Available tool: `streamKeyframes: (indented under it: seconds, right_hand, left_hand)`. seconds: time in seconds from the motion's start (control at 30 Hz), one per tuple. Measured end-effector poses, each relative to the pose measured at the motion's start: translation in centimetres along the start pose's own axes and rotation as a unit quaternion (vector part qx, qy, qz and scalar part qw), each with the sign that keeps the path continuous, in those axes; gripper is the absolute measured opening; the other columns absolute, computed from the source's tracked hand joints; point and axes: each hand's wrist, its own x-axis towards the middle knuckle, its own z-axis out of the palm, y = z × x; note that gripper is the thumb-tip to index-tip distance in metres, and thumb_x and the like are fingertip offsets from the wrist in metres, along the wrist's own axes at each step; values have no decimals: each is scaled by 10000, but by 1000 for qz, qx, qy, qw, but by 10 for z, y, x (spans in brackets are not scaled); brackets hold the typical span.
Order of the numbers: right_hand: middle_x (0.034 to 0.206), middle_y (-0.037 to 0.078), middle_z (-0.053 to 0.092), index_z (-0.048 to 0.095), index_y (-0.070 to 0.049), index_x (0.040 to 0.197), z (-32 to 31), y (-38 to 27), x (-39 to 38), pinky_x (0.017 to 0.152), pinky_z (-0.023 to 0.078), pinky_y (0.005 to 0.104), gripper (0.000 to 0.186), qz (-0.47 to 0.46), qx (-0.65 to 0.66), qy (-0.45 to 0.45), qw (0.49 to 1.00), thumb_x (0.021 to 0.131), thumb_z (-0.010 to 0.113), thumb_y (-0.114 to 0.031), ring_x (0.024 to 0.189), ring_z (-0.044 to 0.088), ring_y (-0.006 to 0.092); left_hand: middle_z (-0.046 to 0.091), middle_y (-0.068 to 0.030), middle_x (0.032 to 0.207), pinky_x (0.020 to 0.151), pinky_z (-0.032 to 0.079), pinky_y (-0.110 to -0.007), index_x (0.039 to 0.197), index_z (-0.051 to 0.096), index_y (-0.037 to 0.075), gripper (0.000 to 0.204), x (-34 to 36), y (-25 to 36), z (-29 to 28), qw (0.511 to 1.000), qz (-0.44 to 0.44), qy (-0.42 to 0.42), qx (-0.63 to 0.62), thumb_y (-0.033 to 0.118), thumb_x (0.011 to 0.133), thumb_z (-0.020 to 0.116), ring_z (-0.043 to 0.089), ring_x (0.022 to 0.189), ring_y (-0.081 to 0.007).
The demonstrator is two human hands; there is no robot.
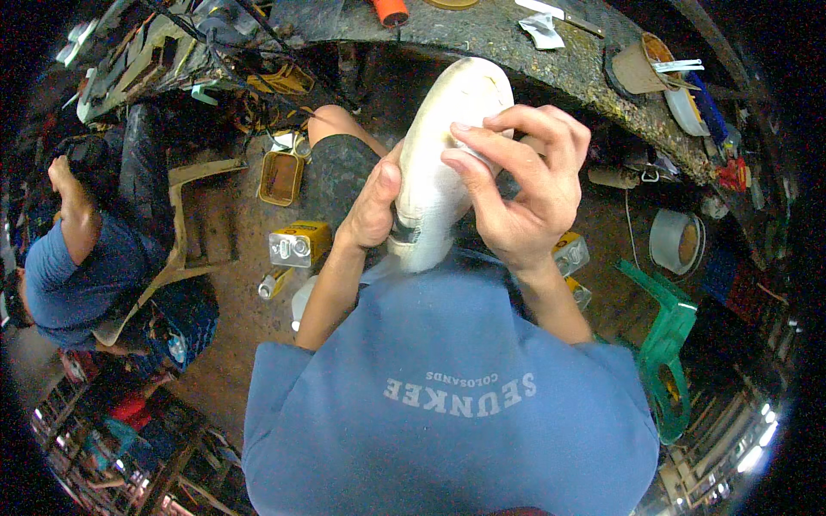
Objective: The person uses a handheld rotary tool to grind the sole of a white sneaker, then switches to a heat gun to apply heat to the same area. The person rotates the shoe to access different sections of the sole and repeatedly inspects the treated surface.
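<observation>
A white shoe [434, 163] is held up in front of my chest, its rounded end toward the workbench. Near its lower end runs a dark patch. My left hand [374, 202] grips its left side, the thumb lying along the edge; the other fingers are hidden behind it. Over the shoe's right side, my right hand [529, 176] has its thumb and forefinger brought together against the surface in a pinch. Something small and whitish seems to be between those fingertips, too unclear to name. The remaining fingers of that hand are curled.
Ahead curves a rough workbench [482, 36] carrying a knife [559, 15], crumpled white paper [540, 33], an orange cylinder [391, 12] and a stained tub [638, 69]. Yellow tins [299, 243] stand on the floor. A co-worker [95, 267] sits left; a green plastic chair [667, 344] is right.
</observation>
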Motion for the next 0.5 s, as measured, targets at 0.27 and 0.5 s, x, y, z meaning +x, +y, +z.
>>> streamKeyframes:
  seconds: [0.27,0.5]
  right_hand:
    - [908,87,709,734,-44,923,18,-6,-5,827,498,384,160,44,-5,-3,999,800,816,16,873,640,266]
    - [844,127,540,563,-44,913,25,2,-15,712,444,469,144,132,6,-127,983,832,679,-73,773,530,344]
  left_hand:
    - [696,-197,1229,977,509,-409,1464,542,-51,832,1,0,-5,978,78,39,191,665,1045,474,672,1123,-293]
    - [698,-282,1205,998,510,-452,1431,552,-53,716,5,-8,-15,928,148,34,339,563,1077,468,682,1139,-436]
